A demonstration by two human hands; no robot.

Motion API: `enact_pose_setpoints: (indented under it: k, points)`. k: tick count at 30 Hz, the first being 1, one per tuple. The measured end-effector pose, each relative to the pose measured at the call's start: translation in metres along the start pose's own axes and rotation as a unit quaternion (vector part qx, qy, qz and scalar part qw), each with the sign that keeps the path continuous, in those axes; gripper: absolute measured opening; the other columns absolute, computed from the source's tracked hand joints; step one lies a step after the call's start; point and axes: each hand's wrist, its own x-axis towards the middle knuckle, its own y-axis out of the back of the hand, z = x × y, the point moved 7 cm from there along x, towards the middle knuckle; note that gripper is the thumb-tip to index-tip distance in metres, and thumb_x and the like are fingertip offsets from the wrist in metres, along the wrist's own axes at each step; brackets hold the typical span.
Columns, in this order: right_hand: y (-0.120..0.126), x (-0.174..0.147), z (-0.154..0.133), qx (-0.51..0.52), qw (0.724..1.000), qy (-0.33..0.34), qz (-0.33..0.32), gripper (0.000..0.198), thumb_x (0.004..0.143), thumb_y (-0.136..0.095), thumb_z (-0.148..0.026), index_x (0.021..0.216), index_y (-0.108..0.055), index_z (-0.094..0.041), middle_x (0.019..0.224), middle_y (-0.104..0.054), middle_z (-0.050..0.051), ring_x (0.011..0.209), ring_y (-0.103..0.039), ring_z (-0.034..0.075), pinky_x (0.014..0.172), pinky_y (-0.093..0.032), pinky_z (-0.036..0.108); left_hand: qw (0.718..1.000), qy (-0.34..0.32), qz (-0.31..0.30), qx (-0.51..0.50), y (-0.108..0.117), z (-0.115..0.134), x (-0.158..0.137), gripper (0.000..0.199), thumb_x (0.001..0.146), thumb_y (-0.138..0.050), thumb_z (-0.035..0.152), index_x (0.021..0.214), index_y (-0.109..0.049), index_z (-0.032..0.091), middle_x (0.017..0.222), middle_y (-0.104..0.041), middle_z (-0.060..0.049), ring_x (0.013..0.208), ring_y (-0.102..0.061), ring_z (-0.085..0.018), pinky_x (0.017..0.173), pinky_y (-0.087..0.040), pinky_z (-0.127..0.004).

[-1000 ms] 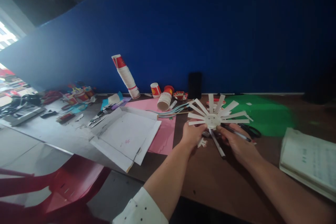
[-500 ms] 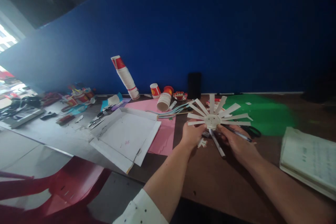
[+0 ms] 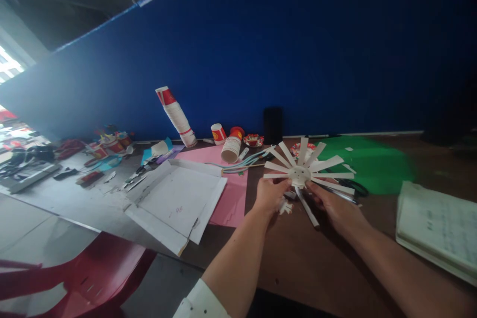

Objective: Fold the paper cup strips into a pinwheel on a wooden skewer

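Observation:
A white paper cup cut into strips is spread out like a flower over the table, with small dark marks on its round middle. My left hand pinches its lower left edge, thumb toward the middle. On the lower right, my right hand grips the same cut cup with thumb and fingers. A pen shows along the back of my right hand; I cannot tell whether it is held. Below the middle, a white stick-like piece slants down toward the table. White paper scraps lie beside my left hand.
A white box lid and pink paper lie to the left. Behind stand a leaning cup stack, cups and a black upright object. Green paper, scissors and an open notebook are at right.
The view has shifted slightly. Both hands keep hold of the cut cup, and its strips on the right sit at a slightly different angle, as if turned a little.

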Motion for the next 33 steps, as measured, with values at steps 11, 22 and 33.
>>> enact_pose_setpoints:
  k: [11,22,33]
  points:
    - [-0.004,0.0,0.002,0.029,0.999,-0.009,-0.015,0.038,0.064,-0.083,-0.055,0.08,-0.073,-0.022,0.065,-0.065,0.0,0.055,-0.052,0.014,0.046,-0.041,0.027,0.999,0.03,-0.013,0.043,-0.002,0.006,-0.005,0.017,0.076,-0.075,0.027,0.084,-0.079,0.013,0.082,-0.077,-0.01,0.076,-0.071,-0.02,0.079,-0.054,-0.032]
    - [-0.006,-0.008,-0.013,0.021,1.0,0.002,-0.011,0.029,0.063,-0.083,-0.049,0.075,-0.073,-0.024,0.061,-0.063,-0.001,0.052,-0.05,0.014,0.049,-0.04,0.03,0.999,0.036,0.007,0.008,-0.001,0.008,-0.007,0.015,0.071,-0.079,0.024,0.079,-0.078,0.012,0.077,-0.075,-0.009,0.069,-0.068,-0.017,0.072,-0.054,-0.028]
    - [-0.008,-0.004,-0.013,-0.004,0.998,0.051,-0.03,0.03,0.07,-0.079,-0.051,0.085,-0.077,-0.025,0.061,-0.064,0.001,0.055,-0.052,0.018,0.053,-0.037,0.034,0.998,0.046,0.009,-0.048,-0.002,0.001,-0.004,0.021,0.066,-0.084,0.025,0.079,-0.077,0.01,0.077,-0.074,-0.009,0.068,-0.066,-0.016,0.077,-0.053,-0.031]
